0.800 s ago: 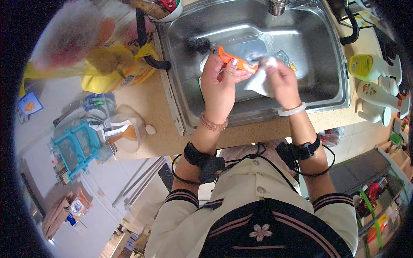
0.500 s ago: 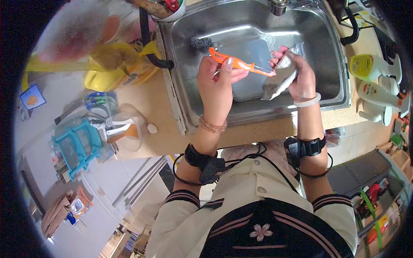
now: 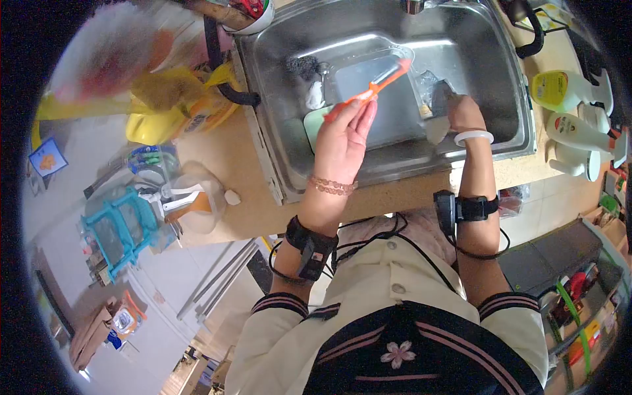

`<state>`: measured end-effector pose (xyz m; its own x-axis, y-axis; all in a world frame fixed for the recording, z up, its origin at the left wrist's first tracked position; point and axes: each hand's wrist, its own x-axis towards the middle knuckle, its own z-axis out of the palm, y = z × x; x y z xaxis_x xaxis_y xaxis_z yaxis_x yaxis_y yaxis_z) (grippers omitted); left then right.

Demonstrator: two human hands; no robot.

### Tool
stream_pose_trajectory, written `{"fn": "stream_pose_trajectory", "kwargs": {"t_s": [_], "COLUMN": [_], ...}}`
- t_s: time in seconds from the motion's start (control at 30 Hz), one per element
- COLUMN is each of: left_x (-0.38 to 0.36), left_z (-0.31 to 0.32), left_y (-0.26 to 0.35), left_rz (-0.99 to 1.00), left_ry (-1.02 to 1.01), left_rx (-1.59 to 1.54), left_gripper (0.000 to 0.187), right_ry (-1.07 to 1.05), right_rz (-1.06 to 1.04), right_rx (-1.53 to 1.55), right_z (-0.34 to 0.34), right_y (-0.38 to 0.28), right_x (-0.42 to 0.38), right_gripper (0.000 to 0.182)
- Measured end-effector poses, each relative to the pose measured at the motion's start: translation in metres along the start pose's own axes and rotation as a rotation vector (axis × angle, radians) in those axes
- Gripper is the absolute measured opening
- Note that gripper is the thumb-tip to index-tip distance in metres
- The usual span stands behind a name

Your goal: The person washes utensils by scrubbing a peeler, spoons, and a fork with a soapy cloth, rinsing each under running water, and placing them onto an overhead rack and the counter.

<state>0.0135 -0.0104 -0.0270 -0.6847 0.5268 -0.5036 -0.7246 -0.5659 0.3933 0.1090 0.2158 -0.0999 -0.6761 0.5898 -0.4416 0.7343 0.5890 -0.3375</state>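
Observation:
My left hand point(image 3: 345, 135) is closed around the handle of an orange peeler point(image 3: 378, 87), held over the sink point(image 3: 276, 138) with its metal blade end pointing up and right. My right hand point(image 3: 466, 113) is low in the right side of the sink, fingers curled and partly hidden. It grips a grey-white, cloth-like piece point(image 3: 436, 129), blurred and partly dark. Beside it lies a crumpled clear plastic thing point(image 3: 426, 84). Beneath the peeler sits a clear rectangular tub point(image 3: 401, 135).
At the sink's left are a dark scrubber point(image 3: 301, 66), a spoon point(image 3: 322, 70), a white lump point(image 3: 315, 97) and a pale green board point(image 3: 315, 128). The faucet point(image 3: 413, 6) is at the back. Spray bottles point(image 3: 552, 89) stand right; a yellow jug point(image 3: 158, 125) stands left.
My right hand has lowered the cloth-like piece into the sink, away from the peeler. My left hand has swung the peeler's blade end upward. The pale green board and spoon have come into view.

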Motion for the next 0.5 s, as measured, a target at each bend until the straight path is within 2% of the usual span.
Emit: {"fn": "stream_pose_trajectory", "kwargs": {"t_s": [0.07, 0.1, 0.13, 0.23, 0.3, 0.33, 0.43, 0.5], "left_x": [0.004, 0.005, 0.006, 0.010, 0.014, 0.014, 0.013, 0.010], "left_z": [-0.003, -0.002, -0.002, -0.002, 0.000, 0.002, 0.004, 0.007], "left_y": [-0.007, -0.009, -0.013, -0.027, -0.032, -0.033, -0.024, -0.025], "left_rz": [-0.074, -0.087, -0.099, -0.128, -0.178, -0.179, -0.122, -0.095], "left_ry": [0.010, 0.024, 0.039, 0.062, 0.051, 0.071, 0.008, -0.043], "left_rx": [-0.088, -0.110, -0.130, -0.083, -0.013, 0.039, 0.294, 0.546], "left_gripper": [0.016, 0.017, 0.017, 0.020, 0.021, 0.019, 0.013, 0.013], "right_ry": [0.041, 0.057, 0.067, 0.066, 0.025, -0.174, -0.438, -0.508], "right_rz": [0.213, 0.320, 0.406, 0.193, -0.121, -0.203, -0.158, -0.201], "right_rx": [0.499, 0.748, 1.147, 1.541, 1.964, 2.065, 2.265, 2.259], "right_z": [0.003, -0.005, -0.021, -0.019, -0.021, -0.025, -0.025, -0.024], "right_y": [0.010, -0.001, -0.031, -0.063, -0.092, -0.094, -0.088, -0.087], "right_x": [0.009, 0.005, -0.016, -0.043, -0.063, -0.068, -0.068, -0.067], "right_gripper": [0.043, 0.042, 0.041, 0.044, 0.053, 0.056, 0.058, 0.058]}}
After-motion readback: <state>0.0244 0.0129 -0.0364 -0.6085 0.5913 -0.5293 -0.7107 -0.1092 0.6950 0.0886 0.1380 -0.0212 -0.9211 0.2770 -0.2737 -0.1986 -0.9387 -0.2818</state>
